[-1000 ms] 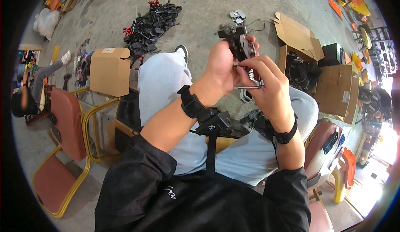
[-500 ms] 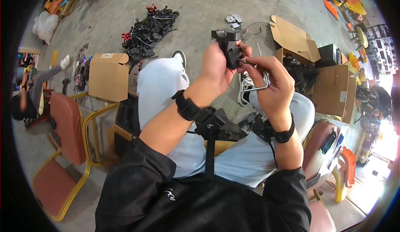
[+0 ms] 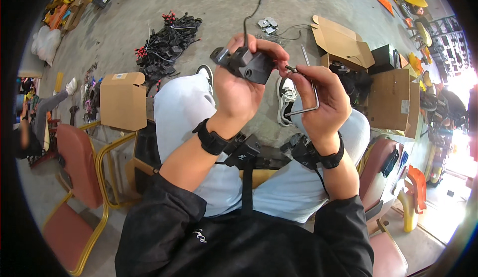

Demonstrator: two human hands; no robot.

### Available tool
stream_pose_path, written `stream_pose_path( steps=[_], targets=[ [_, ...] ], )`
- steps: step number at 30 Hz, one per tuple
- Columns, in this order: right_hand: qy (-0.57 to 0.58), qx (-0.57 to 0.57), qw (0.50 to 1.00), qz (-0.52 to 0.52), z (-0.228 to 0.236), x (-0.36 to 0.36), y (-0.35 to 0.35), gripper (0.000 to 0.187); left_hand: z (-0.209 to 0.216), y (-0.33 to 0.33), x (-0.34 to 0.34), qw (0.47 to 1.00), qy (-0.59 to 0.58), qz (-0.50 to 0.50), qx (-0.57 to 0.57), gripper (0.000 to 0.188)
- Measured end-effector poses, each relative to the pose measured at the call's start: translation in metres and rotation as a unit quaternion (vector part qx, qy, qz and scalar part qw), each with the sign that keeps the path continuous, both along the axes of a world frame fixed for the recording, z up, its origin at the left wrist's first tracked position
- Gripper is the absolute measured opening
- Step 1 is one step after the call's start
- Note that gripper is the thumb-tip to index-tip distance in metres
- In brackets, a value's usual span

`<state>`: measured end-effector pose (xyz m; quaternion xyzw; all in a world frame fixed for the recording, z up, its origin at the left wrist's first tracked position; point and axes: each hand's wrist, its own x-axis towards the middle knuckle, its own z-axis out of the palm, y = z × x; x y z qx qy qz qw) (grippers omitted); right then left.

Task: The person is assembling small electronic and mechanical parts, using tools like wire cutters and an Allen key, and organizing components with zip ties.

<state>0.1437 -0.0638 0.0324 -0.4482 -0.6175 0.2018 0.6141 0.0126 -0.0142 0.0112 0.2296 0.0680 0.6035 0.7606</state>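
My left hand is closed around a black plastic bracket-like part with a round hole in its face. From its top a thin black cable with a red tip sticks upward. Between the thumb and index finger of my right hand is a small dark metal bolt, just right of the part and apart from it. The same hand also keeps an L-shaped hex key against its palm, the long arm rising past the fingers. Black straps circle both wrists.
A heap of black cabled parts with red tips lies on the concrete floor ahead. Small metal pieces lie near it. Cardboard boxes stand left and right. Chairs flank me, and another person is at far left.
My left hand has turned the black part and moved it left, bringing its red-tipped cable into view. The bolt in my right fingers, earlier against the part, now sits apart from it.
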Motion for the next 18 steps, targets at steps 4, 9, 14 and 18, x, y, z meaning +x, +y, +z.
stream_pose_path(
  steps=[4, 9, 14, 18],
  targets=[
    [0.054, 0.008, 0.999, -0.002, -0.004, 0.000, -0.001, 0.018, 0.007, -0.005, 0.000, 0.999, 0.011, 0.028, 0.043, 0.025],
    [0.037, 0.029, 0.999, -0.023, -0.004, 0.000, 0.003, 0.018, 0.008, -0.008, 0.000, 0.983, 0.113, 0.079, 0.123, 0.024],
    [-0.011, 0.033, 0.999, -0.042, -0.002, 0.004, 0.005, 0.019, 0.009, -0.012, 0.003, 0.970, 0.150, 0.107, 0.161, 0.023],
    [-0.007, 0.032, 0.998, -0.056, -0.001, 0.005, 0.005, 0.019, 0.009, -0.014, 0.007, 0.969, 0.158, 0.108, 0.158, 0.023]
  ],
)
